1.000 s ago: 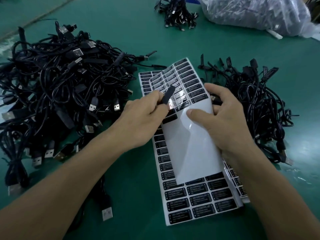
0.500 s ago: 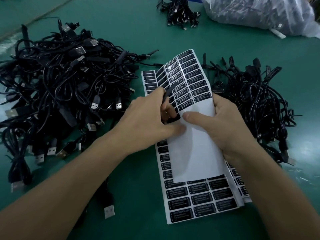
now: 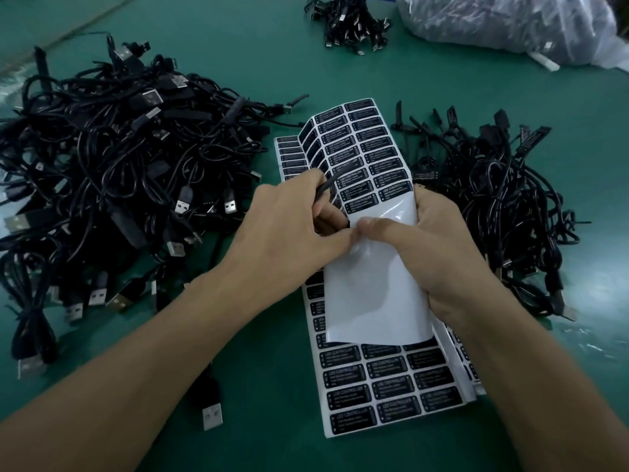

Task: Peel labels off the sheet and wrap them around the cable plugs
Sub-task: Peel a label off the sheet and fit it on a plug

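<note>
The green worktop (image 3: 238, 63) carries a large heap of black USB cables (image 3: 119, 172) along its left side and a smaller heap (image 3: 493, 206) toward the right edge. Between them a stack of label sheets (image 3: 384, 393) lies flat, running toward the near edge. A plug (image 3: 212, 417) rests left of the stack. Near the far edge sit a small cable bundle (image 3: 350, 25) and, toward the far right corner, a clear plastic bag (image 3: 503, 25).

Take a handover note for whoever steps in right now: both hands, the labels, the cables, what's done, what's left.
Left hand pinches a black strip, apparently a peeled label. Right hand grips the label sheet, held above the stack.
Left cable pile and right cable pile flank them.
Done: sheet's lower half is bare.
Left: wrap this one on a plug, then the remaining rows.
</note>
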